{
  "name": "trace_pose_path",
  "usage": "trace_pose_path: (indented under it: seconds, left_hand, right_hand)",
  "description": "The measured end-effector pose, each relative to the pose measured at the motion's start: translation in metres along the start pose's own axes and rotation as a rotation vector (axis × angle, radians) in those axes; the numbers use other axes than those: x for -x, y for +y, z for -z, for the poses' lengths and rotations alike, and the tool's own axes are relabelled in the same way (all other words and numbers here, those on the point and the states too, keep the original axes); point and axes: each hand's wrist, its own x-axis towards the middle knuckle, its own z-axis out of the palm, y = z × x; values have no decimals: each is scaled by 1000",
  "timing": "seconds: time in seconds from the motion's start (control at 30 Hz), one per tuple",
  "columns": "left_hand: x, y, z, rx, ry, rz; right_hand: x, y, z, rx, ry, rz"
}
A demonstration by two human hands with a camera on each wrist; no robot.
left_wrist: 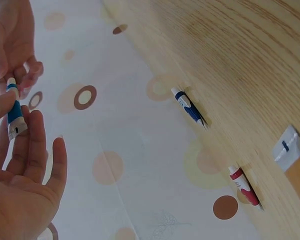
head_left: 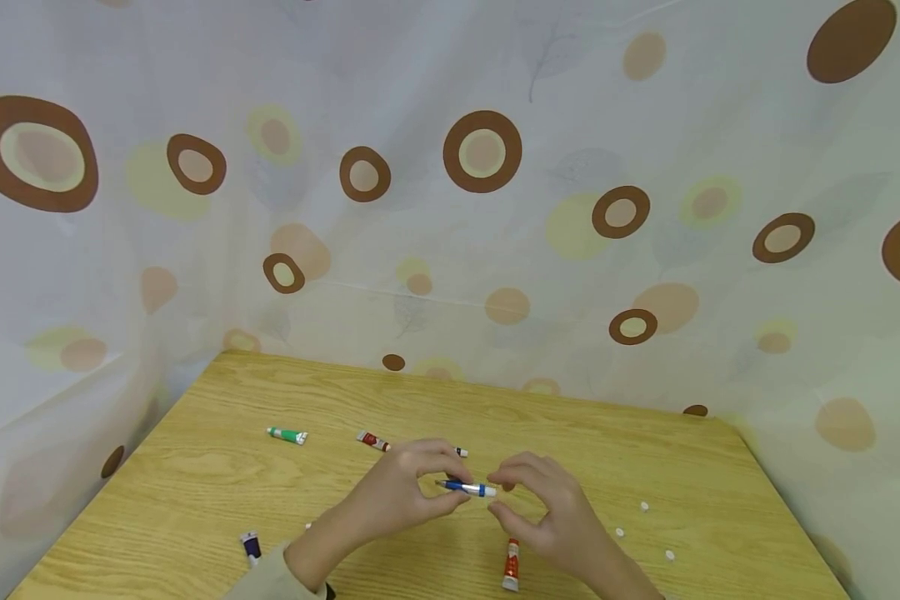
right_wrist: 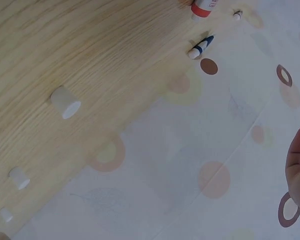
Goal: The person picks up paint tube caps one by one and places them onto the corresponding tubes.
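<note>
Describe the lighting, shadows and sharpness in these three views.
Head: fairly even light, but any print on the held blue tube is too small to read; left wrist: the loose dark blue-and-white tube casts a soft shadow; right wrist: dim and low in contrast, the largest-looking white cap slightly soft-edged.

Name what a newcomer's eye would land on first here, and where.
Probably the blue-and-white tube, pinched in the left hand near the right hand, low in the middle of the head view. The sheet behind the table, patterned with bold brown rings, comes next. Then the bright red tube near that view's bottom edge.
</note>
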Motion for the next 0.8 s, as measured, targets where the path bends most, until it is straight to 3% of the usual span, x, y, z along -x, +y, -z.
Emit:
trace_pose_path:
  seconds: [0.17,0.47,0.8]
  left_hand:
    - [1,-1,1,23,27,-9]
    - [1,-1,1,43,27,-23]
    - [2,1,0,40,22,-41]
  right_hand:
    - [-1,0,1,23,-1,16]
    - [-6,1,-2,42,55,137]
    - [-4,0,-5,29,69,139]
